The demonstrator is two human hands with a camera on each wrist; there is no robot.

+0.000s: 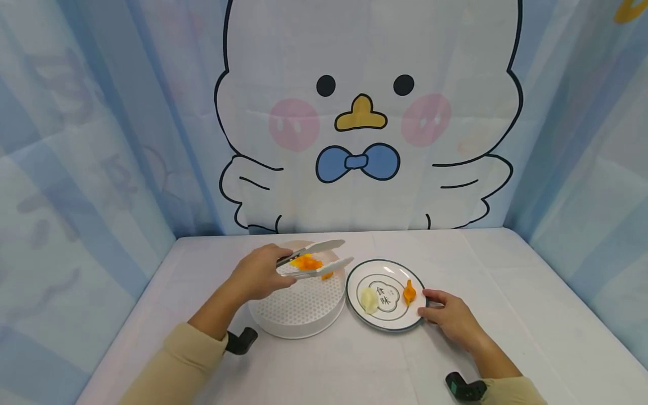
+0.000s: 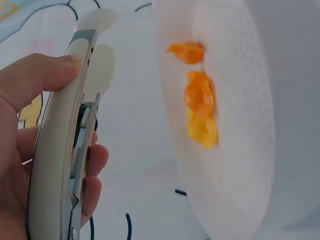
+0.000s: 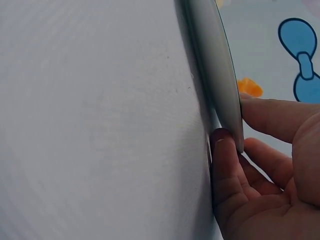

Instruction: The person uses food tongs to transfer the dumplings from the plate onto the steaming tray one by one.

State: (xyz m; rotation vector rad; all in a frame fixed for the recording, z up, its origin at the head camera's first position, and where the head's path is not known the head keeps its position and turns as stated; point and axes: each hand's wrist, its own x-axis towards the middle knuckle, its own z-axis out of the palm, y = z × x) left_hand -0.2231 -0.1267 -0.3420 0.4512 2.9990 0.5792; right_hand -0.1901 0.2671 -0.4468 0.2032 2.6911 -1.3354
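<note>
My left hand (image 1: 260, 273) grips a pair of tongs (image 1: 328, 246), whose two pale tips stand apart over the far part of a white round steamer tray (image 1: 298, 306) with a perforated bottom. In the left wrist view, two orange dumpling-shaped pieces (image 2: 200, 95) and a yellow one (image 2: 203, 132) lie in the tray, away from the tongs. My right hand (image 1: 450, 318) pinches the right rim of a white plate (image 1: 390, 322) with a dark edge line. On that plate are a pale yellow-green dumpling-shaped piece (image 1: 369, 300) and an orange one (image 1: 409, 292).
A white cloth covers the table (image 1: 364, 371). Close behind stands a curtain (image 1: 364, 202) printed with a cartoon bird, and more curtain hangs at both sides. The plate sits right beside the steamer tray.
</note>
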